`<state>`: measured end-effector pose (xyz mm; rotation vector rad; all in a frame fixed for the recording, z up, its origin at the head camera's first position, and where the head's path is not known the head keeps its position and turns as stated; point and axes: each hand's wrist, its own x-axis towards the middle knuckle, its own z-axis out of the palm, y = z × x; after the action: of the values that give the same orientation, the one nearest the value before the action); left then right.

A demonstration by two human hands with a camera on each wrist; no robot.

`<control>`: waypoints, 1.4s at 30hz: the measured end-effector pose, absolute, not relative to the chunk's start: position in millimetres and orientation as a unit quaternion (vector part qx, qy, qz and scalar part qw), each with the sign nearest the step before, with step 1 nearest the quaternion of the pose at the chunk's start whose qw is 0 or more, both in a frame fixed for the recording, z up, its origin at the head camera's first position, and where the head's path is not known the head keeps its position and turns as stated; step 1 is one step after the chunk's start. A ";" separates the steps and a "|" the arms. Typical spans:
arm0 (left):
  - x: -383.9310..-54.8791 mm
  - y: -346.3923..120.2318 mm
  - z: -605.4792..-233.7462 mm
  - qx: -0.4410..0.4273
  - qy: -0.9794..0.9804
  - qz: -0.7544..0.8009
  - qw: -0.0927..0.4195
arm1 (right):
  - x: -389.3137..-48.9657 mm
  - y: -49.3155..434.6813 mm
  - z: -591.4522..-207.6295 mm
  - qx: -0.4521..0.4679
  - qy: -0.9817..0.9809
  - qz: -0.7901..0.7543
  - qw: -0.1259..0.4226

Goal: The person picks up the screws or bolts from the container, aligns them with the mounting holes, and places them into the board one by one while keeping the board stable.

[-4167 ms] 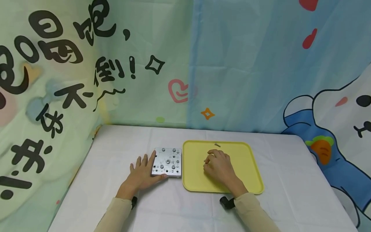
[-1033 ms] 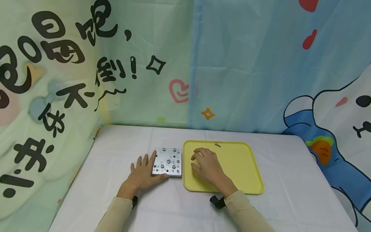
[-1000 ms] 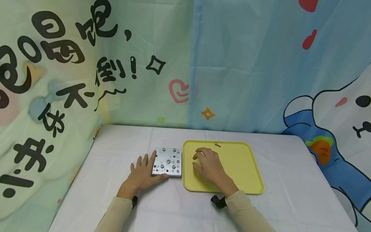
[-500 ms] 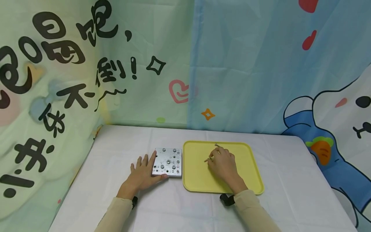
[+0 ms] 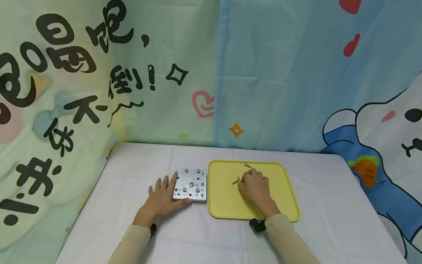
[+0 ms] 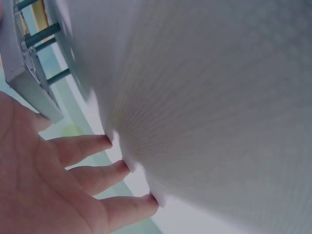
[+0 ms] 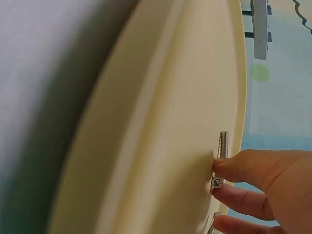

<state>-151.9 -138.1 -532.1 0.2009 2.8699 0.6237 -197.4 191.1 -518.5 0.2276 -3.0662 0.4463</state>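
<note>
In the head view, a silver metal plate (image 5: 191, 185) dotted with screw heads lies left of the yellow tray (image 5: 277, 205). My left hand (image 5: 159, 201) rests at its left and front edges, fingers spread; the left wrist view shows fingertips touching the cloth and threaded screw shafts (image 6: 43, 35) beneath the plate. Over the tray, my right hand (image 5: 255, 187) has its thumb and a finger on either side of a silver screw (image 7: 217, 182), pinching it near the tray floor. Another screw (image 5: 235, 182) lies beside the fingertips. A further screw (image 5: 247, 165) lies near the tray's back rim.
A white cloth (image 5: 211, 238) covers the table. The tray's raised rim stands beside the plate's right edge. Printed fabric curtains (image 5: 280, 91) hang behind the table and at its left. A black wrist camera (image 5: 257, 225) sits by the right sleeve.
My right hand has swung from the tray's left part back rightward to its middle, uncovering screws there, and its fingers have closed on one. The left hand and plate have stayed put.
</note>
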 end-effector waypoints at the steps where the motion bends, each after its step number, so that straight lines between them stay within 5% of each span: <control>1: -152.0 -138.0 -531.9 0.068 0.970 0.211 0.100 | -197.5 190.7 -517.8 0.073 -0.987 0.143 0.015; 23: -151.6 -137.2 -531.5 0.070 0.970 0.210 0.103 | -194.8 191.4 -514.5 0.079 -0.989 0.127 0.011; 42: -152.2 -139.5 -531.9 0.075 0.971 0.207 0.097 | -191.0 190.8 -500.9 0.115 -0.981 0.146 0.061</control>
<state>-152.2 -139.5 -531.9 0.2233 2.8744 0.6141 -191.0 190.8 -500.9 0.3470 -2.9672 0.4420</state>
